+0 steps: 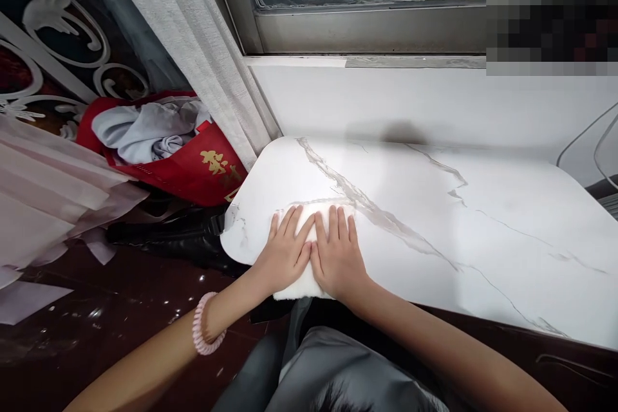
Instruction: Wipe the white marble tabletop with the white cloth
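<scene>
A white cloth (305,284) lies flat on the white marble-patterned table (502,225), near its front left edge. Its lower edge reaches the rim of the tabletop. My left hand (286,251) rests palm down on the cloth with its fingers stretched out. Beside it, my right hand (339,251) also presses flat on the cloth, fingers spread. The two hands touch or nearly touch at the thumbs and index fingers. Much of the cloth is hidden under them. On my left wrist sits a pink coil band (205,323).
Left of the table stands a red bag (193,170) stuffed with pale grey fabric (145,129), above a black bag (178,238). A whitish curtain (193,38) hangs by the window frame (367,32). Thin cables (579,135) run down at the right.
</scene>
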`<move>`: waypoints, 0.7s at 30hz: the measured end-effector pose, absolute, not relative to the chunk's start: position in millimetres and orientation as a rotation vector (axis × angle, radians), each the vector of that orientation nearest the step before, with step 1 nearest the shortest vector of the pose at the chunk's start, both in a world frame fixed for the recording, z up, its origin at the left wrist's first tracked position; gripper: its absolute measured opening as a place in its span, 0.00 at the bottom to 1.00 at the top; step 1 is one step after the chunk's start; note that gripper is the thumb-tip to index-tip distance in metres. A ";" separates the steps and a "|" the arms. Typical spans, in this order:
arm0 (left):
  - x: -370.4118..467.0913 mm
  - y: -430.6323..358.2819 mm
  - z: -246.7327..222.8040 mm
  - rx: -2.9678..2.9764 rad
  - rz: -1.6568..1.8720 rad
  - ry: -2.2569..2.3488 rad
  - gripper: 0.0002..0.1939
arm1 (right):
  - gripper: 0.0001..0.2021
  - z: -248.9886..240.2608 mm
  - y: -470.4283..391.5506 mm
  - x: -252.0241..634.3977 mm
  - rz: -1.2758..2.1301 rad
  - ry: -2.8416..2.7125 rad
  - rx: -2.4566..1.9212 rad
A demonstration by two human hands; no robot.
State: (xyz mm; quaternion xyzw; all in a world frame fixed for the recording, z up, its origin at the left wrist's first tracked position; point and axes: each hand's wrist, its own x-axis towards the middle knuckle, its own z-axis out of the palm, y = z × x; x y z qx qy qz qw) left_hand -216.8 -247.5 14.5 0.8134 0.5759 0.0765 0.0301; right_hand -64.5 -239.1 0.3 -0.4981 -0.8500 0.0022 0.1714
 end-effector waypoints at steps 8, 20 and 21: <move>-251.5 -171.6 15.2 2.371 0.134 1.872 0.27 | 0.28 0.5 -151.7 -92.9 0.164 -2.474 -1.363; -290.8 16.8 14.2 2.379 0.139 1.864 0.26 | 0.26 -1.8 17.3 -144.2 0.130 -2.320 -1.519; -294.1 22.6 14.0 2.395 0.139 1.855 0.27 | 0.25 -2.7 22.7 -147.6 0.121 -2.310 -1.515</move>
